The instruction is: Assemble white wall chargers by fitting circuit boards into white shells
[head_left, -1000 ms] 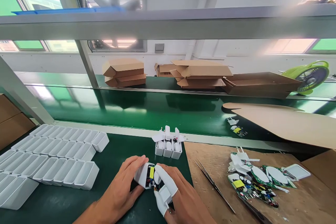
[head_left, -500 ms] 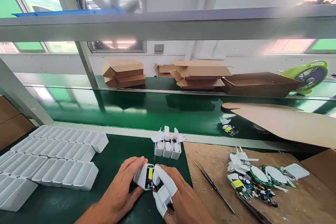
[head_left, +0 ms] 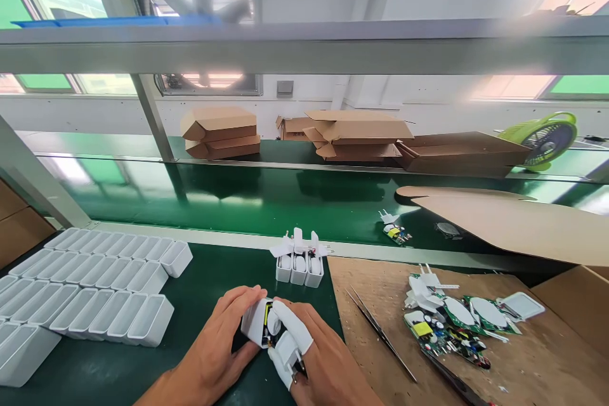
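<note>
My left hand [head_left: 216, 337] is closed round a white plastic charger case [head_left: 254, 323], tilted with its opening towards the right. A circuit board [head_left: 267, 316] with a yellow part sits partly inside that opening. White covers are on the thumb and index finger of my right hand [head_left: 323, 355]. Pinched between them is a white plug piece [head_left: 287, 350] with metal pins, close beside the board; its link to the board is hidden. Just beyond my hands stand three filled cases [head_left: 299, 269] with white plug pieces on top.
Rows of open white cases [head_left: 114, 273] fill the left side. Cardboard [head_left: 371, 355] on the right bears tweezers [head_left: 380, 332], a dark-handled tool [head_left: 451, 380] and a pile of circuit boards [head_left: 447, 317]. Behind runs a green belt [head_left: 285, 203] carrying a loose board [head_left: 397, 233]; cartons [head_left: 221, 133] stand farther back.
The board has turned slightly and less of its yellow part shows at the case opening. On the belt, the loose board and a dark round piece have travelled left. The view has shifted a little.
</note>
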Demonstrator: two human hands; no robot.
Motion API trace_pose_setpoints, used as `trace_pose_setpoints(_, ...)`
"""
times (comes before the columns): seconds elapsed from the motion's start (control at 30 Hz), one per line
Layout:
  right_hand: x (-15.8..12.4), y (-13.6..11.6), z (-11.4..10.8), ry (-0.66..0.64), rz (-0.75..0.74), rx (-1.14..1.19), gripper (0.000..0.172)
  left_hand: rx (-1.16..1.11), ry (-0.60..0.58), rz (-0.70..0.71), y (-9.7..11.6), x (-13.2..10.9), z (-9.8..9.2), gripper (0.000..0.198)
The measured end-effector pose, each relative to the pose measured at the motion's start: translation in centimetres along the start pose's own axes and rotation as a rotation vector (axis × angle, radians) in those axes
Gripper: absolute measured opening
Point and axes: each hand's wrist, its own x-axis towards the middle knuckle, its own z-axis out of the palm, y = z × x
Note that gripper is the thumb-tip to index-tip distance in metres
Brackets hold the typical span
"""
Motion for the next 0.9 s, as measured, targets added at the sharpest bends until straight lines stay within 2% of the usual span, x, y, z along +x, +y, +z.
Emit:
trace_pose_setpoints(0.13, 0.5, 0.0, -0.3, 0.068, -0.012, 0.028, 0.077, -0.043, -0.004, -0.01, 0.2, -0.1, -0.1, 0.072)
trace_pose_setpoints(0.23, 0.9, 0.1, -1.0, 0.085, -0.033, 0.158, 0.069, -0.182, -0.103, -0.07, 0.5, 0.0, -0.4, 0.081)
trace_pose_setpoints(0.3, 0.9, 0.3, -1.3, 0.103, -0.046, 0.213, 0.057, -0.301, -0.122, -0.12, 0.6, 0.2, -0.4, 0.081)
trace_pose_setpoints(0.37, 0.8, 0.6, -1.2, 0.111, -0.019, 0.179, 0.054, -0.423, -0.083, -0.174, 0.7, 0.6, -0.3, 0.075)
trace_pose_setpoints(0.47, 0.6, 1.2, -0.4, 0.067, -0.01, 0.062, 0.064, -0.592, -0.027, -0.244, 0.8, 1.2, -0.1, 0.071)
trace_pose_setpoints(0.57, 0.7, 1.5, 0.3, 0.008, -0.033, -0.013, 0.055, -0.692, 0.001, -0.263, 1.0, 1.5, -0.3, 0.067)
trace_pose_setpoints(0.77, 2.0, 1.0, 0.7, -0.087, -0.02, -0.036, 0.038, -0.705, 0.013, -0.318, 1.1, 1.5, -1.2, 0.053)
trace_pose_setpoints(0.9, 2.3, 1.3, 1.4, -0.04, -0.036, -0.02, 0.032, -0.638, 0.016, -0.356, 0.9, 1.3, -1.3, 0.054)
